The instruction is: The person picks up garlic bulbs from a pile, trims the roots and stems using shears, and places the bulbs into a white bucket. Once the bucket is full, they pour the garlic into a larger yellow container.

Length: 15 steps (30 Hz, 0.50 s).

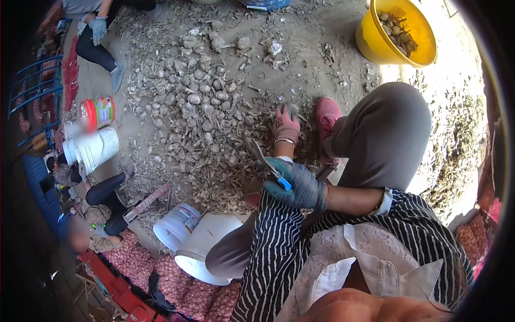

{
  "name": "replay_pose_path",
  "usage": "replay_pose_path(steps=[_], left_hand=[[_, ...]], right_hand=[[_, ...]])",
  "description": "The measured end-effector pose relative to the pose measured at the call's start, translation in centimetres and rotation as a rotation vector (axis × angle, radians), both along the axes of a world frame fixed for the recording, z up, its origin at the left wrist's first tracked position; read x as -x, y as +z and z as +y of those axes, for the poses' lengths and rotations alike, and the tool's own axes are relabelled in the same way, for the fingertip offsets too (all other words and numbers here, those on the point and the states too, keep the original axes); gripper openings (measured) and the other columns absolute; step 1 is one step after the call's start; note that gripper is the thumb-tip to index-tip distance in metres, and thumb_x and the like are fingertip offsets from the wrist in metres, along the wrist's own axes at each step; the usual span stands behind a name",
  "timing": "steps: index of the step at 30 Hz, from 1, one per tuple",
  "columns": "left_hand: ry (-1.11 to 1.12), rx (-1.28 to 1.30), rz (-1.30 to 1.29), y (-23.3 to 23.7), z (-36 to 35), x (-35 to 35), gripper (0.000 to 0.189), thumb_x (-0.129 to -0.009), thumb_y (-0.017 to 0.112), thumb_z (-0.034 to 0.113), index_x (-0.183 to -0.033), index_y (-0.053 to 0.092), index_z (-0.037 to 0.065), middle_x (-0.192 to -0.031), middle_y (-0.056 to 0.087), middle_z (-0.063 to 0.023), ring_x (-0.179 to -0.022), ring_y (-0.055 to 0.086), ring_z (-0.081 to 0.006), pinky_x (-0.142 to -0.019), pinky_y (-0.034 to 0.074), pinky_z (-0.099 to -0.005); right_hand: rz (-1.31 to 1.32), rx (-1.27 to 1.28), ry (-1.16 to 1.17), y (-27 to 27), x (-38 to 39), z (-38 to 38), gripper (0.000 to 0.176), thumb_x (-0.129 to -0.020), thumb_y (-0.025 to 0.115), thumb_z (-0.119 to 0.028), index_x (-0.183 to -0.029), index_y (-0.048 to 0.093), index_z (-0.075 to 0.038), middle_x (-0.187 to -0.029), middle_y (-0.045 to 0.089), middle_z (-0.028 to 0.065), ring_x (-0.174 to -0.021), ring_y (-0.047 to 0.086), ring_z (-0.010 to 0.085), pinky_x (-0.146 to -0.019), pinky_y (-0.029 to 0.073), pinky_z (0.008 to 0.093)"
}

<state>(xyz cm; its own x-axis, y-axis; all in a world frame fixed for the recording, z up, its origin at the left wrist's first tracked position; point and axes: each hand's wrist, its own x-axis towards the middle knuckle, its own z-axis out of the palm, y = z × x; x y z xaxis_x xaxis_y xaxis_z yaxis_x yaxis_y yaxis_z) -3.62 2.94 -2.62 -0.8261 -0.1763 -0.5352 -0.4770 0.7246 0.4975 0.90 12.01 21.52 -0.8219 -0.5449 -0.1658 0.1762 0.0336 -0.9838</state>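
Note:
My left hand (285, 126), in a pink glove with a bracelet at the wrist, reaches down onto the edge of a wide pile of garlic bulbs (193, 91) on the dirt ground, fingers spread over the bulbs. My right hand (301, 187), in a blue-grey glove, is closed around a pair of shears (264, 161) with a blue grip. The blades point up and left, just below my left wrist. My grey-trousered knee (386, 129) and a pink shoe (326, 114) are to the right of both hands.
A yellow tub (375, 51) holding garlic stands top right. Two white buckets (188, 236) lie near my left leg and another (94, 147) sits at the left. Red mesh sacks of garlic (182, 290) lie bottom left. Two other people (102, 209) (96, 32) sit at the left.

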Motion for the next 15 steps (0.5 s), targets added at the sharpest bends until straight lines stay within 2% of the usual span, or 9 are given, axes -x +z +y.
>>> replay_pose_path(steps=[1,2,5,6,9,11,13,14,15], left_hand=[[-0.133,0.079,0.044,-0.7,0.2,1.0,0.062,-0.082,0.062,0.028,-0.139,0.041,0.015,-0.146,0.030,-0.0163,-0.124,0.046,-0.0353,-0.100,0.042,-0.0404],[-0.516,0.325,-0.094,0.1,0.6,1.8,0.062,-0.081,0.063,0.028,-0.138,0.042,0.017,-0.144,0.032,-0.0171,-0.119,0.050,-0.0347,-0.096,0.045,-0.0413],[-0.562,0.314,-0.190,2.5,0.7,3.3,0.066,-0.080,0.064,0.031,-0.140,0.041,0.019,-0.140,0.037,-0.0219,-0.119,0.050,-0.0351,-0.095,0.045,-0.0430],[-0.510,0.343,-0.164,2.6,0.3,3.0,0.058,-0.082,0.065,0.030,-0.134,0.046,0.013,-0.132,0.047,-0.0202,-0.110,0.058,-0.0319,-0.088,0.049,-0.0416],[-0.315,0.334,-0.048,2.7,-1.5,1.1,0.055,-0.083,0.064,0.030,-0.132,0.048,0.011,-0.129,0.050,-0.0195,-0.108,0.059,-0.0309,-0.087,0.050,-0.0406],[-0.139,0.277,0.042,3.0,-2.9,-1.1,0.053,-0.084,0.064,0.029,-0.131,0.049,0.011,-0.127,0.052,-0.0190,-0.106,0.060,-0.0302,-0.086,0.051,-0.0399],[0.061,0.188,0.125,3.5,-4.7,-3.5,0.050,-0.084,0.064,0.028,-0.129,0.050,0.010,-0.125,0.054,-0.0185,-0.105,0.060,-0.0295,-0.085,0.051,-0.0392],[0.166,0.135,0.163,3.6,-5.3,-4.8,0.049,-0.085,0.064,0.028,-0.128,0.051,0.010,-0.124,0.055,-0.0183,-0.104,0.061,-0.0291,-0.085,0.052,-0.0389],[0.271,0.081,0.206,3.7,-6.1,-6.0,0.048,-0.085,0.064,0.028,-0.128,0.051,0.009,-0.122,0.055,-0.0180,-0.104,0.061,-0.0288,-0.084,0.052,-0.0385]], right_hand=[[0.028,0.069,-0.067,-0.3,0.7,-0.2,0.044,-0.087,0.061,-0.021,-0.126,0.045,-0.010,-0.097,0.059,0.0142,-0.084,0.060,0.0330,-0.074,0.050,0.0382],[-0.023,-0.001,-0.012,0.0,0.7,-0.1,0.046,-0.086,0.062,-0.022,-0.127,0.045,-0.009,-0.098,0.058,0.0152,-0.086,0.060,0.0330,-0.075,0.050,0.0387],[0.049,-0.068,-0.079,0.1,1.3,-0.9,0.050,-0.085,0.064,-0.022,-0.129,0.045,-0.008,-0.099,0.059,0.0170,-0.087,0.061,0.0332,-0.076,0.051,0.0390],[-0.009,-0.090,-0.109,0.2,1.3,-1.1,0.051,-0.084,0.066,-0.022,-0.129,0.045,-0.007,-0.095,0.061,0.0184,-0.084,0.063,0.0340,-0.075,0.051,0.0395],[-0.067,-0.072,-0.124,-0.8,0.8,-1.8,0.052,-0.084,0.067,-0.023,-0.128,0.046,-0.007,-0.090,0.063,0.0187,-0.081,0.065,0.0345,-0.073,0.052,0.0393],[-0.052,0.046,-0.143,-3.2,-0.4,-2.3,0.050,-0.084,0.067,-0.023,-0.127,0.048,-0.006,-0.087,0.063,0.0175,-0.076,0.064,0.0335,-0.071,0.052,0.0384],[-0.132,-0.064,-0.034,-3.0,-0.6,-2.2,0.045,-0.084,0.067,-0.023,-0.122,0.051,-0.006,-0.086,0.062,0.0169,-0.074,0.063,0.0320,-0.069,0.051,0.0375],[-0.079,-0.057,-0.108,-2.4,-1.2,-2.7,0.039,-0.085,0.066,-0.023,-0.116,0.054,-0.005,-0.085,0.063,0.0127,-0.073,0.061,0.0248,-0.068,0.050,0.0362],[-0.064,-0.047,-0.089,-3.1,-1.7,-2.9,0.039,-0.085,0.066,-0.023,-0.116,0.054,-0.005,-0.085,0.063,0.0127,-0.073,0.061,0.0248,-0.068,0.050,0.0362]])
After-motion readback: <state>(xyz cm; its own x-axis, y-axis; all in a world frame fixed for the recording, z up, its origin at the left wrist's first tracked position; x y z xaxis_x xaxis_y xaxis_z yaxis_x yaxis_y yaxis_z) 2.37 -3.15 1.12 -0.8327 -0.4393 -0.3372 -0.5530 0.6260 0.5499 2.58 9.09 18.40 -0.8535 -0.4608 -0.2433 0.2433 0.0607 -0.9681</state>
